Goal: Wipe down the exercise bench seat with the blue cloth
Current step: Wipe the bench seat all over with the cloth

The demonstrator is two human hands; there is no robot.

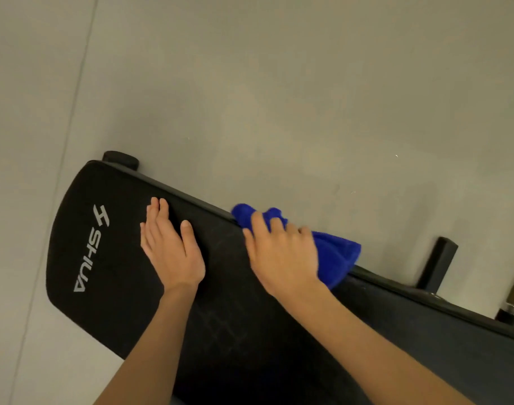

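Wiping step in hand: right hand [282, 252] grip clenched round blue cloth [337, 255], bunched on far edge of bench seat [235, 331], 3 o'clock of left hand [171, 247]. Left grip released, palm flat on seat. Next, judged: sweep cloth toward logo [89, 249] end, 9 o'clock

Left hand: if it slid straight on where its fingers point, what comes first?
The left hand lies flat on the bench seat; ahead is only bare seat up to its far edge. Beyond that seems grey floor, with the black knob just left of the line, though depth is unclear.
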